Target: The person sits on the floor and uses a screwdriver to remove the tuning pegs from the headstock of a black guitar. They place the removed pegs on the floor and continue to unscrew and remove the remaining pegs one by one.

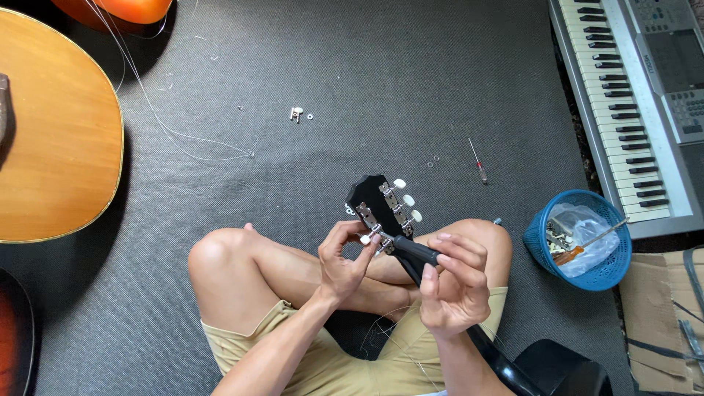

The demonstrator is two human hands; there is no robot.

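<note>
Two bare hands are meeting over the glossy black headstock (370,199) of a guitar, which is lying across the person's crossed legs near the lower middle of the grey carpeted floor (352,81). The left hand (343,260) is pinching a small white tuning peg (365,239) between thumb and fingertips, fingers curled narrow. The right hand (455,282) is closing around the dark, rounded handle of a screwdriver (414,251), its metal tip pointing at the chrome tuner plate. Three more white pegs are sticking out along the headstock's other side.

Toward the floor's right edge, a round blue plastic basket (539,242) with a mesh wall is holding small parts and a clear bag, and a grey keyboard (623,110) is lying beyond it. A wooden guitar body (59,139) is filling the left edge. A thin red-handled screwdriver (478,163) and tiny washers (301,114) are lying loose mid-floor.
</note>
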